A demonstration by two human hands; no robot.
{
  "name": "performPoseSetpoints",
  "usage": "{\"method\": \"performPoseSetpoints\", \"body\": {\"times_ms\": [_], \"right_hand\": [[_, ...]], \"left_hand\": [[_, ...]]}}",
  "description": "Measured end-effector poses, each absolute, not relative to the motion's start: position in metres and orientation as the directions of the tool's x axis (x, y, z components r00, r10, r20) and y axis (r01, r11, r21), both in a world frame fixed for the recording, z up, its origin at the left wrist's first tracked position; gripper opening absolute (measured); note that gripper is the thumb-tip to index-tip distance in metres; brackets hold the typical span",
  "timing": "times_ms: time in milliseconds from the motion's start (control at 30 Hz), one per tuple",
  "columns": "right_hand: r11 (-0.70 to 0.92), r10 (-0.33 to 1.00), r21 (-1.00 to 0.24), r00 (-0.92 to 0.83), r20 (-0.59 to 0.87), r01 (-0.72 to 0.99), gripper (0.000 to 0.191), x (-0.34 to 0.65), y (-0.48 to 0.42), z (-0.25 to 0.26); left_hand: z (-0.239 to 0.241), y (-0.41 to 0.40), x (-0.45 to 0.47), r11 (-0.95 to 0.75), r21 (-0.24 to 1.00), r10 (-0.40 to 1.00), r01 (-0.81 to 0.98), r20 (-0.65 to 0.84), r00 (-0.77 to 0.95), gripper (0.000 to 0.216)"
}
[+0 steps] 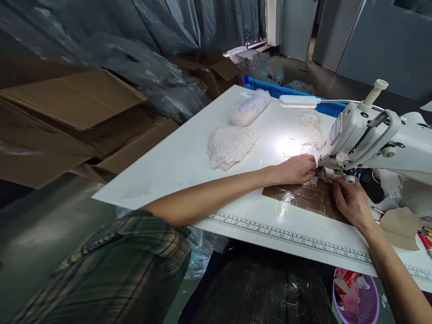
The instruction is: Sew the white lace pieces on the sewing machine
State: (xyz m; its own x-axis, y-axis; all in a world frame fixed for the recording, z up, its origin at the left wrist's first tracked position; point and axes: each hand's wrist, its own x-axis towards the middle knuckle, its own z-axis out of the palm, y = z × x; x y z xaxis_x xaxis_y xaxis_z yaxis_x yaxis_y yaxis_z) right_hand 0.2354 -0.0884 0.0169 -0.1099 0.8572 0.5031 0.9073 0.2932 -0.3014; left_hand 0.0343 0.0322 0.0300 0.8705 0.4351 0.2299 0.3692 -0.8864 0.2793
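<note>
My left hand [299,169] is closed at the needle area of a white sewing machine [364,139], its fingers curled on white lace fabric [308,121]. The lace runs back over the lit tabletop behind that hand. On the other side of the needle, my right hand [353,201] has its thumb and fingers drawn together by the presser foot. What its fingertips grip is too small to make out. Beneath both hands lies a brown, shiny taped plate [303,201]. A stack of white lace pieces [231,146] rests left of my left hand.
Behind the stack lies a wrapped pale bundle [249,108]. A lamp [299,101] lights the white table [175,168], which has a ruler strip [270,231] along its front edge. Red-handled scissors [425,240] lie far right. Below stands a purple basket [371,299]; cardboard boxes [74,99] are left.
</note>
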Motion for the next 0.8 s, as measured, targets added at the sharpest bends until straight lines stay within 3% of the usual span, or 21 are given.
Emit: {"method": "performPoseSetpoints", "body": {"times_ms": [133,233,333,367,467,600,800], "right_hand": [[0.293,0.834,-0.366,-0.049,0.549,0.883,0.028,0.236,-0.088,0.006],[0.269,0.823,-0.390,0.000,0.567,0.880,0.026,0.237,-0.092,0.004],[0.269,0.836,-0.414,0.003,0.549,0.870,0.025,0.233,-0.094,0.007],[0.271,0.845,-0.420,-0.005,0.535,0.866,0.025,0.231,-0.095,0.008],[0.263,0.870,-0.434,-0.017,0.494,0.862,0.025,0.226,-0.095,0.009],[0.248,0.888,-0.458,-0.012,0.459,0.854,0.027,0.223,-0.096,0.007],[0.232,0.917,-0.454,-0.037,0.398,0.860,0.030,0.222,-0.099,0.005]], "left_hand": [[0.033,0.027,0.030,-0.862,0.301,0.486,0.408,0.260,0.835,0.020],[0.050,0.014,0.018,-0.836,0.435,0.482,0.333,0.294,0.826,0.017],[0.070,0.004,0.002,-0.718,0.696,0.198,0.024,0.170,0.965,0.028],[0.073,0.004,-0.002,-0.692,0.722,0.189,0.000,0.182,0.965,0.028],[0.063,0.013,-0.006,-0.797,0.600,0.311,0.068,0.312,0.898,0.016],[0.030,0.030,0.002,-0.906,0.409,0.267,0.107,0.356,0.896,0.016],[0.019,0.035,0.011,-0.898,0.432,0.316,0.079,0.512,0.799,0.019]]}}
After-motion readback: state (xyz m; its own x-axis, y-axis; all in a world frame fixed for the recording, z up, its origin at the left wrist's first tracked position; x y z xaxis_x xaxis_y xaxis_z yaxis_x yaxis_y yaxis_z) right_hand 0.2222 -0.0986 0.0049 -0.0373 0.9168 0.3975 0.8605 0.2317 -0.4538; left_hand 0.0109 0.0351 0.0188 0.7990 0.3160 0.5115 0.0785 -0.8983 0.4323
